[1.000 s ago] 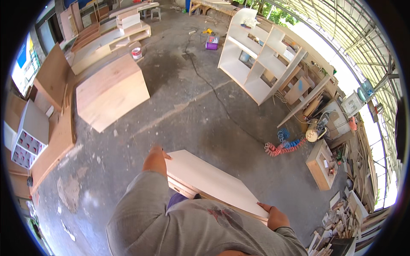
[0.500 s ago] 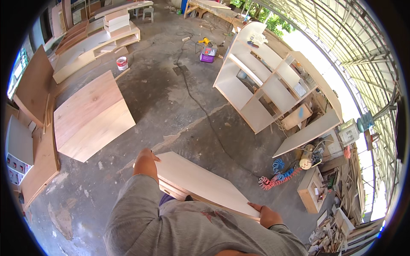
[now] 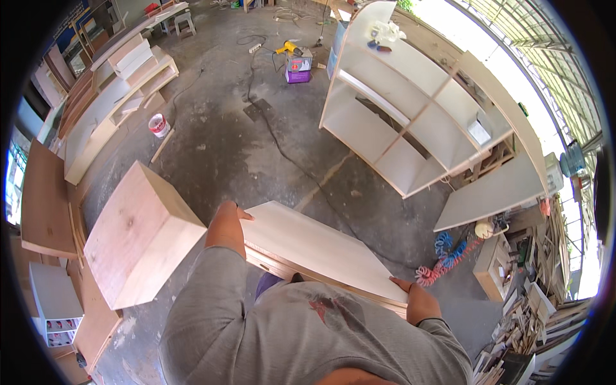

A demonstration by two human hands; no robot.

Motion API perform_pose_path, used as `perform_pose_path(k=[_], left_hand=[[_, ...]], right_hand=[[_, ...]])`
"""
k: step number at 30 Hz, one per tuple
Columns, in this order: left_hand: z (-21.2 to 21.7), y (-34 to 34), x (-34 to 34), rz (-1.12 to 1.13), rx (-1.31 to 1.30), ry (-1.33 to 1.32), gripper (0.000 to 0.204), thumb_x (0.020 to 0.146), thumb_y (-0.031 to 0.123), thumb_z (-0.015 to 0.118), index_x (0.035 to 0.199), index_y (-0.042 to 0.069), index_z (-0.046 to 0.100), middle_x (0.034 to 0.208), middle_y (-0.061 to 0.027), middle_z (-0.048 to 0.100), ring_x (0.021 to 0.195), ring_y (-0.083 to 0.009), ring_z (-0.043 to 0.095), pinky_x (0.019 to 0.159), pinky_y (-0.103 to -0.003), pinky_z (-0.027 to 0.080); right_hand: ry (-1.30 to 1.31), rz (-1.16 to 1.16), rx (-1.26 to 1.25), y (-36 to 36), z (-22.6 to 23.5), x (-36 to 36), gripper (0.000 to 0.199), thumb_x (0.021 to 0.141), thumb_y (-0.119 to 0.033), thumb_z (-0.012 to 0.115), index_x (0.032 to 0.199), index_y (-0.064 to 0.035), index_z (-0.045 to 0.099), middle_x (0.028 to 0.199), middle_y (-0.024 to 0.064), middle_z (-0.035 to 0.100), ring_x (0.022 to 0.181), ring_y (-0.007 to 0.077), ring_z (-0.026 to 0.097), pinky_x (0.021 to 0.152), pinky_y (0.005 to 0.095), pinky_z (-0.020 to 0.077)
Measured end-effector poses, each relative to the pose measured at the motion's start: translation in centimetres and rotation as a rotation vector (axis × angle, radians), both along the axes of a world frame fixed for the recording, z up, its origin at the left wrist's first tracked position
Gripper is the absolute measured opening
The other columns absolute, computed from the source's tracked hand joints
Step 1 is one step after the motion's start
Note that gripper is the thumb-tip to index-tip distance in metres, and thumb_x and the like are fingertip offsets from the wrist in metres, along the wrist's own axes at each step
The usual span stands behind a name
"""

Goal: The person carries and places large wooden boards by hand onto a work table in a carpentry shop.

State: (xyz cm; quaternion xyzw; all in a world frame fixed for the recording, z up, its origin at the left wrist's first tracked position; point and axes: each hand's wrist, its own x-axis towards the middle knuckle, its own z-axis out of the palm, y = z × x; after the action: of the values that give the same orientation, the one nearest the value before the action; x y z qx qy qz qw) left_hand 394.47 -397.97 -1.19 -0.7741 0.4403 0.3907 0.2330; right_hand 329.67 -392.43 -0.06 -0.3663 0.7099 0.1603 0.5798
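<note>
**Panels carried deeper into the workshop**

Floor slid past as the carrier advanced; the white shelf unit [image 3: 417, 109] drew nearer. Left hand [image 3: 226, 226] gripped the stacked plywood panels [image 3: 317, 253] at their left end, right hand [image 3: 417, 301] clasped the right corner. Load was up, chest-high, not yet set down; a wooden box [image 3: 138, 234] lay left.

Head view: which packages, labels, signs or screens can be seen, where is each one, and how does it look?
Purple box: on the concrete floor near the top, beside a yellow power tool; squarish, purple with a pale printed top.
Small bucket: on the floor at upper left; round, white with a red label band.
Blue sign: on the far left wall; mostly cut off.
No screens are visible.
</note>
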Motion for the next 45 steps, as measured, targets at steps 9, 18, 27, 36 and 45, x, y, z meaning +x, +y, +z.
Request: perform_pose_path(k=[9, 18, 27, 36, 45], left_hand=[[2.8, -17.2, 6.1, 0.175, 0.108, 0.098, 0.092, 0.052, 0.067, 0.065, 0.119, 0.006, 0.048, 0.124, -0.0118, 0.046, 0.113, -0.0254, 0.045, 0.094, -0.034, 0.035], [6.5, -38.0, 11.6, 0.047, 0.104, 0.064, 0.094, 0.052, 0.064, 0.067, 0.123, 0.007, 0.044, 0.13, -0.011, 0.039, 0.118, -0.026, 0.04, 0.097, -0.033, 0.032], [4.1, -56.9, 13.6, -0.038, 0.032, -0.015, 0.087, 0.051, 0.062, 0.069, 0.115, 0.005, 0.052, 0.124, -0.0155, 0.044, 0.114, -0.0286, 0.043, 0.094, -0.034, 0.035], [-3.9, -66.7, 14.2, -0.02, 0.106, 0.024, 0.09, 0.049, 0.068, 0.066, 0.114, 0.006, 0.053, 0.124, -0.0158, 0.044, 0.115, -0.0285, 0.042, 0.096, -0.035, 0.033], [-5.2, -71.5, 12.8, 0.109, 0.272, 0.026, 0.089, 0.048, 0.063, 0.069, 0.113, 0.005, 0.053, 0.118, -0.0142, 0.05, 0.109, -0.0299, 0.047, 0.092, -0.036, 0.038]], right_hand=[[0.022, -0.082, 0.099, -19.4, -4.6, 2.6, 0.062, 0.077, -0.059, 0.046, 0.106, -0.0059, 0.056, 0.1, 0.0096, 0.059, 0.082, 0.0168, 0.055, 0.076, 0.0309, 0.0398], [0.07, -0.092, 0.05, -30.7, 2.1, 16.1, 0.068, 0.078, -0.059, 0.043, 0.116, -0.0037, 0.05, 0.11, 0.0115, 0.055, 0.096, 0.0197, 0.051, 0.086, 0.0318, 0.0349], [-0.043, -0.341, 0.124, -40.2, -1.7, 19.2, 0.068, 0.078, -0.059, 0.044, 0.117, -0.0033, 0.049, 0.112, 0.0114, 0.054, 0.097, 0.02, 0.051, 0.087, 0.0319, 0.0345], [-0.068, -0.242, 0.019, -49.8, -6.5, 16.3, 0.071, 0.078, -0.058, 0.045, 0.119, 0.0003, 0.046, 0.116, 0.0134, 0.051, 0.107, 0.0221, 0.046, 0.092, 0.0327, 0.0312], [0.012, -0.23, 0.099, -53.3, -6.7, 16.8, 0.072, 0.078, -0.058, 0.045, 0.119, 0.0017, 0.046, 0.117, 0.0143, 0.051, 0.109, 0.0229, 0.045, 0.092, 0.0331, 0.031]])
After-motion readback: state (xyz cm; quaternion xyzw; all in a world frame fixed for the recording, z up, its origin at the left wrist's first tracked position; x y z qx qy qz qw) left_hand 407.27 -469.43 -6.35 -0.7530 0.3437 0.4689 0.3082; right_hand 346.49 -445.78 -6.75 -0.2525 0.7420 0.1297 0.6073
